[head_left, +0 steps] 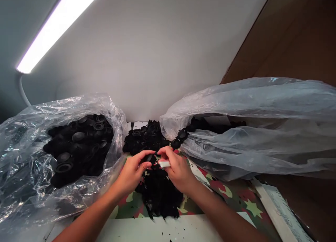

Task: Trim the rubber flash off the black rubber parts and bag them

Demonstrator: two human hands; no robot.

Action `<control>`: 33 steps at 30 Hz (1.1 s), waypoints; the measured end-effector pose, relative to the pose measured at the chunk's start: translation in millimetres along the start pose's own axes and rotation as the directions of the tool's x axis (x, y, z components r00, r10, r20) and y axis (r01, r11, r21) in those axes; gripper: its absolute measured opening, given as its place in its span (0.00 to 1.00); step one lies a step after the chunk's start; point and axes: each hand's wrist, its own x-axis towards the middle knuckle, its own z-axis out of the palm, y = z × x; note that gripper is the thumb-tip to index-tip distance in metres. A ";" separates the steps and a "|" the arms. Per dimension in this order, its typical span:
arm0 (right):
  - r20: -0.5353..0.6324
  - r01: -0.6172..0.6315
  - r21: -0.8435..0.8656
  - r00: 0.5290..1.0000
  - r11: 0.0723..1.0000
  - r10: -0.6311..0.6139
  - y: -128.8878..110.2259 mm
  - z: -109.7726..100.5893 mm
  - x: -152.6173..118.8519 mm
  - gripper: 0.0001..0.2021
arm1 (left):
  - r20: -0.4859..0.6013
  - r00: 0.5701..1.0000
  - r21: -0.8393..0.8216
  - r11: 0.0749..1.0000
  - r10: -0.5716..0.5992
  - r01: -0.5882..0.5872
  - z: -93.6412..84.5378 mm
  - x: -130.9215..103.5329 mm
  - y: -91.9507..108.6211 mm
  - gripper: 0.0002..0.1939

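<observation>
In the middle of the head view, my left hand (136,168) is closed on a black rubber part (148,158), pinched between thumb and fingers. Close beside it, my right hand (176,166) is closed round a small white-handled tool (164,164), its fingertips near the part's edge. The tool's working end cannot be made out. Below both hands lies a heap of black scraps (162,193) on a patterned mat (131,207). Behind them is a pile of black pieces (144,139).
At the left, a clear plastic bag (23,144) holds round ribbed black parts (78,136). A second plastic bag (252,102) lies open at the right, with black parts at its mouth. A cardboard sheet (294,42) stands behind it. A lit lamp (57,28) hangs upper left.
</observation>
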 end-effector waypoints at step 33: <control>0.121 0.543 -0.353 0.834 0.762 -0.539 -3.9 10.6 4.9 0.19 | 0.186 0.978 -0.065 0.992 -0.091 0.105 -16.0 -3.6 16.8 0.07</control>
